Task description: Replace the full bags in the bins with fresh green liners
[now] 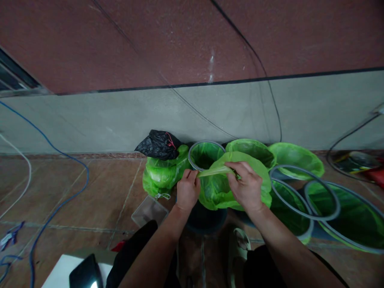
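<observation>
My left hand is closed, pinching the near rim of a green plastic bag that lines a small dark bin in front of me. At the same rim, a little to the right, my right hand pinches the bag with its fingers curled over the plastic. A strip of the bag's edge is stretched taut between the two hands. Most of the bin below is hidden by the bag and my arms.
Several green-lined bins with grey rings stand along the wall to the right. A stuffed green bag with a black bag on top sits on the left. A clear plastic tray lies on the tiled floor. A blue cable runs at far left.
</observation>
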Tool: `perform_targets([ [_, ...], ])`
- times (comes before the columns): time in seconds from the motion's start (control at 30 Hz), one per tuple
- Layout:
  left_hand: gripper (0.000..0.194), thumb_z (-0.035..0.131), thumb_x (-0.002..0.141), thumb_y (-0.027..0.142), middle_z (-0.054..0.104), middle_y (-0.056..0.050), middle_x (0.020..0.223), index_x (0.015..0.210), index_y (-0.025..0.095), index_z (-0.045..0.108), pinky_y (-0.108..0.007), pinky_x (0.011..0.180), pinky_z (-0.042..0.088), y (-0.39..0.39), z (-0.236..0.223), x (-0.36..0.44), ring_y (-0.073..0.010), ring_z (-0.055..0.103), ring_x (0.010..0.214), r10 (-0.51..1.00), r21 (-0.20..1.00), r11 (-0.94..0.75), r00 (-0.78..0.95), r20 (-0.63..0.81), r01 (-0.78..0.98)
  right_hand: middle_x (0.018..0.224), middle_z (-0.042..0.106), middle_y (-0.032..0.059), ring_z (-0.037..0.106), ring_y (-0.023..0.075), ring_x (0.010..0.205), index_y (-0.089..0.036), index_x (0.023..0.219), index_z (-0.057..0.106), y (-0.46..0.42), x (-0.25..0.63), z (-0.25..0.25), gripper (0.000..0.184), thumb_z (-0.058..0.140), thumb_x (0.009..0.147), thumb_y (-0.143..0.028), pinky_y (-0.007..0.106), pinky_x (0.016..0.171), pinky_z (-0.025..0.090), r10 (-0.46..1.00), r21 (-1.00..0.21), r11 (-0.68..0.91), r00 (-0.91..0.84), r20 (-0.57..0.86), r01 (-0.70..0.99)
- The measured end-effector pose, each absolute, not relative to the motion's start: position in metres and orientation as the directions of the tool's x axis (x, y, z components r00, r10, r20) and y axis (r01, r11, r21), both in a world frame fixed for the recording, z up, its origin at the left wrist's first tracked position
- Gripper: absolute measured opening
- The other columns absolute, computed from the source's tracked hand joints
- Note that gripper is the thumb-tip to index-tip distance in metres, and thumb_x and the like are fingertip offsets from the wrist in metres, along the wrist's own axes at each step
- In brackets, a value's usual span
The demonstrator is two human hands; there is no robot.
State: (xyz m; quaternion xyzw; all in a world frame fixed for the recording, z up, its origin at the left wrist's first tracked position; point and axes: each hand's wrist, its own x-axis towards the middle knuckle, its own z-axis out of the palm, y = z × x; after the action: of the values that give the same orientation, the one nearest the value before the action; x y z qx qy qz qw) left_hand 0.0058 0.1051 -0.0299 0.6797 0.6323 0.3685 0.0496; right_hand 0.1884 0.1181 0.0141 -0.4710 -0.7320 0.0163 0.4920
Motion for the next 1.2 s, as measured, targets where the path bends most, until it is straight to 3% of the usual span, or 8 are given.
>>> perform_targets([
  [0.2,0.019,0.052,0.085,0.017,0.067,-0.006,0.091,0.096,0.02,0.066,-0.027,0.068,0.046,0.109,-0.026,-0.001,-0.0182,0.063,0.075,0.929,0.428,0.01,-0.166,0.33,0.904,0.084,0.067,0.0042,0.063,0.0179,0.077,-0.021,0.093,0.068,0.119,0.194,0.021,0.016,0.053,0.085,-0.023,0.031,0.071,0.051,0.678,-0.549,0.48,0.108,0.727,0.684],
  [0.4,0.019,0.05,0.087,0.02,0.068,-0.006,0.093,0.096,0.02,0.067,-0.027,0.066,0.044,0.112,-0.026,-0.012,-0.0178,0.063,0.075,0.903,0.423,0.054,-0.225,0.366,0.905,0.076,0.064,0.0027,0.056,0.0137,0.063,-0.018,0.089,0.069,0.129,0.213,0.022,0.017,0.057,0.082,-0.028,0.027,0.059,0.046,0.648,-0.662,0.391,0.32,0.692,0.64],
  [0.6,0.017,0.05,0.085,0.017,0.067,-0.007,0.095,0.093,0.019,0.065,-0.026,0.064,0.042,0.116,-0.023,-0.02,-0.0171,0.063,0.073,0.873,0.435,0.105,-0.293,0.391,0.894,0.078,0.067,0.0062,0.06,0.018,0.066,-0.017,0.088,0.07,0.135,0.229,0.023,0.018,0.061,0.079,-0.029,0.032,0.063,0.049,0.607,-0.706,0.378,0.415,0.677,0.598],
  [0.77,0.014,0.052,0.083,0.018,0.066,-0.003,0.075,0.092,0.02,0.061,-0.026,0.058,0.038,0.118,-0.025,-0.029,-0.0175,0.06,0.062,0.867,0.46,0.15,-0.34,0.364,0.875,0.085,0.069,0.0113,0.065,0.0242,0.076,-0.019,0.088,0.07,0.142,0.245,0.022,0.015,0.062,0.077,-0.026,0.04,0.073,0.052,0.605,-0.777,0.362,0.505,0.616,0.514],
  [0.97,0.015,0.05,0.083,0.017,0.064,0.0,0.069,0.093,0.021,0.059,-0.026,0.056,0.035,0.121,-0.022,-0.036,-0.0154,0.056,0.055,0.808,0.601,0.132,-0.437,0.396,0.788,0.088,0.07,0.0129,0.066,0.0265,0.079,-0.016,0.092,0.071,0.151,0.271,0.011,0.023,0.058,0.074,-0.02,0.041,0.075,0.052,0.651,-0.824,0.244,0.543,0.53,0.512],
  [1.03,0.02,0.049,0.082,0.016,0.065,0.0,0.074,0.098,0.022,0.06,-0.027,0.058,0.038,0.12,-0.02,-0.037,-0.0152,0.058,0.058,0.789,0.639,0.104,-0.454,0.413,0.762,0.092,0.069,0.0141,0.065,0.0285,0.081,-0.015,0.095,0.072,0.15,0.276,0.008,0.027,0.056,0.073,-0.018,0.045,0.077,0.051,0.729,-0.752,0.09,0.472,0.496,0.653],
  [1.1,0.022,0.048,0.083,0.015,0.066,-0.001,0.079,0.1,0.021,0.061,-0.027,0.062,0.041,0.119,-0.018,-0.035,-0.0156,0.06,0.064,0.789,0.662,0.065,-0.445,0.424,0.746,0.104,0.066,0.0174,0.063,0.0332,0.09,-0.015,0.104,0.07,0.145,0.273,0.005,0.035,0.057,0.072,-0.019,0.05,0.079,0.05,0.805,-0.568,-0.033,0.358,0.473,0.823],
  [1.2,0.02,0.048,0.086,0.017,0.067,-0.003,0.085,0.099,0.02,0.062,-0.028,0.07,0.045,0.117,-0.02,-0.029,-0.0163,0.061,0.073,0.81,0.656,-0.028,-0.367,0.457,0.755,0.127,0.055,0.0211,0.054,0.041,0.109,-0.015,0.125,0.059,0.134,0.251,0.002,0.055,0.062,0.07,-0.022,0.058,0.084,0.046,0.865,-0.296,0.0,0.148,0.48,0.955],
])
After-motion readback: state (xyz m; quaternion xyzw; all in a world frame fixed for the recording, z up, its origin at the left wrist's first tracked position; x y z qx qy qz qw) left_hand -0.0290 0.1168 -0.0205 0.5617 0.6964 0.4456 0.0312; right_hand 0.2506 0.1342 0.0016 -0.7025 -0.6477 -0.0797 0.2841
